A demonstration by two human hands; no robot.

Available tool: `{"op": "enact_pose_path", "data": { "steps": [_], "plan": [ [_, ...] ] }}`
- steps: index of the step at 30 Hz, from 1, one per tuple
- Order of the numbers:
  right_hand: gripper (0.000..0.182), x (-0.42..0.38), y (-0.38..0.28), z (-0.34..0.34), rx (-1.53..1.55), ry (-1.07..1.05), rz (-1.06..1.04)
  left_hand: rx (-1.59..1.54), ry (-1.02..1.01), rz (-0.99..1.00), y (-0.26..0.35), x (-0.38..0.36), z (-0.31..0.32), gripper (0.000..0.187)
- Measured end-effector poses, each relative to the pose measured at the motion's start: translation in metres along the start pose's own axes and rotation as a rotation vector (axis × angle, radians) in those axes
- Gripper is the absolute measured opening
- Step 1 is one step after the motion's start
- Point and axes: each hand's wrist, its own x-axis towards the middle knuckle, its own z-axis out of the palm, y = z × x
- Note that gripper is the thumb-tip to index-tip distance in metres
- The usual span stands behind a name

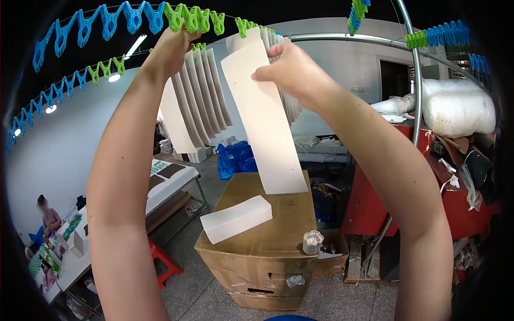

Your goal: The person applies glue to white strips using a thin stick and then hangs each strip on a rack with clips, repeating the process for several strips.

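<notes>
My right hand [293, 69] pinches the upper edge of a long white strip [265, 123] that looks like paper or thin sheet material and hangs slightly tilted. Overhead, my left hand [174, 49] is raised to the line, its fingers closed at a green clothespin [174, 17]; part of the grip is hidden. More green clothespins [199, 19] sit just right of it. Behind my hands, several white strips [201, 96] hang in a row from a farther line. Below, a stack of white strips [236, 218] lies on a brown cardboard box [257, 243].
Blue clothespins [110, 22] continue along the line at left. A small whitish round object [312, 242] stands on the box's right corner. A metal pole [417, 96] and red structure [369, 198] are at right. At far left a person [49, 216] sits by a long table [179, 179].
</notes>
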Motion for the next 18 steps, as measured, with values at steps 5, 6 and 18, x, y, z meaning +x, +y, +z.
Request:
{"op": "enact_pose_path", "data": {
  "steps": [5,6,18],
  "plan": [
    [0.043,0.04,-0.012,0.001,-0.119,0.039,-0.07,-0.06,-0.259,0.274,0.008,0.03,0.01,0.041],
    [0.043,0.042,-0.013,0.001,-0.121,0.043,-0.073,-0.08,-0.293,0.277,0.006,0.036,0.012,0.042],
    [0.044,0.063,-0.02,0.008,-0.165,0.033,-0.051,-0.115,-0.257,0.386,-0.005,0.034,0.019,0.049]
  ]
}}
